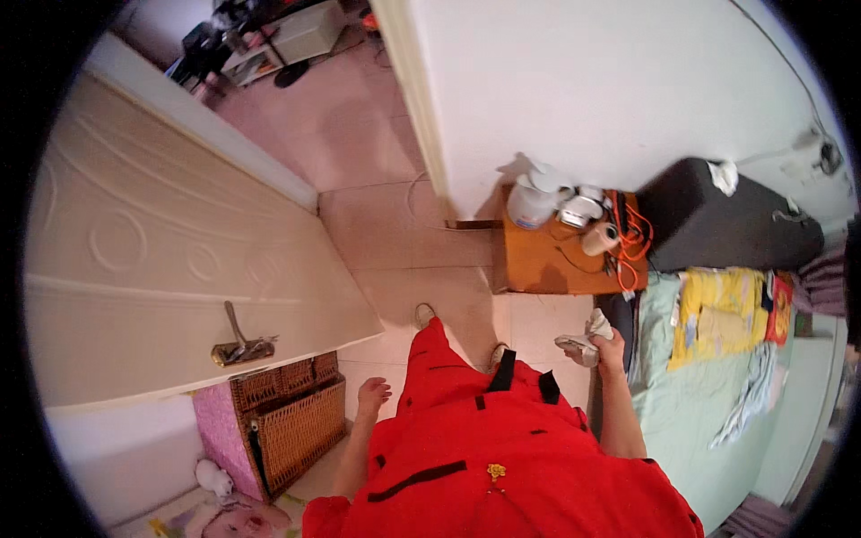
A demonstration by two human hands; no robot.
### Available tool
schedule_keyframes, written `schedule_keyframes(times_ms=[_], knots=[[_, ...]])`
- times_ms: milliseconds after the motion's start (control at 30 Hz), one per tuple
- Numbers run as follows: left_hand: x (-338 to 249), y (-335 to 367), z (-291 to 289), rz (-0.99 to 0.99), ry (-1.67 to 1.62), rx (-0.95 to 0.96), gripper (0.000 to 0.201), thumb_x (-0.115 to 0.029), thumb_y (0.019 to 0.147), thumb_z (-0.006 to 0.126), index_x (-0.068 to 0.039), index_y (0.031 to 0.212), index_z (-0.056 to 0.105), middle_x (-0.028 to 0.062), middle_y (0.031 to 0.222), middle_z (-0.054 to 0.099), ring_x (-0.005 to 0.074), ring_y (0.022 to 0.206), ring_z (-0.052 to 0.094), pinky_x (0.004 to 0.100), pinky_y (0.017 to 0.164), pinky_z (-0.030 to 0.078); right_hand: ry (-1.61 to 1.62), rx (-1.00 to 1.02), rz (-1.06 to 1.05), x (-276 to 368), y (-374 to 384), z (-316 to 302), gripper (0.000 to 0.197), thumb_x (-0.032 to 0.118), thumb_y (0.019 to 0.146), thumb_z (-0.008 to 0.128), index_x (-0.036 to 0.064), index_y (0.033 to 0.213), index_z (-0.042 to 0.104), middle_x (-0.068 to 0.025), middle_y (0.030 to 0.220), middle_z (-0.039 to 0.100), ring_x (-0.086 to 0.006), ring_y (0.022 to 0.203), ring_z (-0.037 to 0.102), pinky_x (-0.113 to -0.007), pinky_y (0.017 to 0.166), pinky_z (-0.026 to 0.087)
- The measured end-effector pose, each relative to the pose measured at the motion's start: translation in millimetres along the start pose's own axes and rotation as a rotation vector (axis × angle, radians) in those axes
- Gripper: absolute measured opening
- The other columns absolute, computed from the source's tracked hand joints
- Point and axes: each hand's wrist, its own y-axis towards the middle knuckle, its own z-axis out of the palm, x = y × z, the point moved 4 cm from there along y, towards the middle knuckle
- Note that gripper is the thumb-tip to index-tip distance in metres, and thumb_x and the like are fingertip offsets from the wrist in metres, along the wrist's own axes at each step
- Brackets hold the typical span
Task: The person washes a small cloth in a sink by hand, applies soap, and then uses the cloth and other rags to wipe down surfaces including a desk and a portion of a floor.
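Note:
My left hand (pixel 374 394) hangs at my side with its fingers loosely bent and slightly apart, holding nothing. The nearest things to it are the wicker drawer chest (pixel 300 430) and the lower corner of the white door (pixel 197 233). In my right hand (pixel 611 351) is a crumpled whitish cloth (pixel 585 341), gripped at one side, with its folds sticking out past the fingers. What it is exactly cannot be made out. This hand is in the air between the wooden bedside table (pixel 538 269) and the bed with a pale green sheet (pixel 686 421).
On the table stand a white jug (pixel 535 197), a roll (pixel 599 238) and an orange cable (pixel 639 238). A dark grey headboard (pixel 726 220) adjoins it. Yellow patterned fabric (pixel 717 314) lies on the bed. Left of the wall edge, a doorway shows a tiled floor (pixel 359 134) beyond.

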Motion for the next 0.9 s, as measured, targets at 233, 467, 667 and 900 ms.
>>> schedule_keyframes(times_ms=[233, 467, 667, 900], knots=[[-21, 38, -43, -0.006, -0.079, -0.058, 0.026, -0.007, 0.078, 0.055, -0.003, 0.104, 0.054, 0.0096, 0.084, 0.062, 0.0169, 0.068, 0.061, 0.0271, 0.059, 0.048, 0.005, 0.149, -0.048, 65, 28, 152, 0.039, -0.002, 0.063, 0.06, -0.0051, 0.101, 0.056, -0.008, 0.09, 0.06, -0.0186, 0.077, 0.058, -0.03, 0.073, 0.046], [10, 126, -112, -0.182, -0.469, 0.03, 0.036, -0.008, 0.079, 0.053, -0.002, 0.115, 0.046, 0.0138, 0.087, 0.062, 0.0201, 0.069, 0.062, 0.0304, 0.058, 0.05, -0.021, 0.39, -0.07, 107, 60, 319, 0.036, 0.001, 0.066, 0.062, -0.004, 0.101, 0.056, -0.0084, 0.089, 0.061, -0.0178, 0.076, 0.058, -0.03, 0.069, 0.047], [93, 134, -117, -0.061, -0.671, 0.0, 0.043, -0.014, 0.085, 0.053, -0.001, 0.124, 0.039, 0.0182, 0.093, 0.062, 0.0261, 0.072, 0.062, 0.0353, 0.061, 0.052, -0.375, 0.512, -0.049, 166, 43, 461, 0.048, 0.002, 0.066, 0.067, -0.0033, 0.11, 0.051, -0.013, 0.095, 0.06, -0.0211, 0.082, 0.06, -0.032, 0.072, 0.048], [29, 158, -120, -0.218, -0.556, -0.124, 0.041, -0.015, 0.085, 0.052, -0.001, 0.122, 0.041, 0.0174, 0.092, 0.062, 0.0254, 0.073, 0.062, 0.0349, 0.062, 0.053, -0.227, 0.678, 0.066, 156, 106, 571, 0.053, -0.001, 0.063, 0.067, -0.0068, 0.113, 0.048, -0.015, 0.096, 0.06, -0.0231, 0.081, 0.06, -0.033, 0.07, 0.051]])
